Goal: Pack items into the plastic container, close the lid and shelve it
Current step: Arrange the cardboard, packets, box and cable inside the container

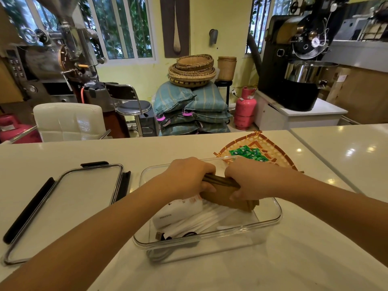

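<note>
A clear plastic container [270, 222] stands open on the white counter in front of me. Inside it lie white packets [182, 208], white sheets and a dark cable [178, 236]. My left hand [189, 175] and my right hand [249, 177] both grip a stack of brown paper packets [222, 191], held upright over the container's far half, its lower edge inside the container. The container's lid [69, 204], clear with black clips, lies flat on the counter to the left.
A woven bamboo tray [279, 152] with several small green sachets [249, 153] sits behind the container on the right. A seam splits the counter at the right. Beyond the counter stand a white chair, sacks, baskets, pink gas cylinders and roasting machines.
</note>
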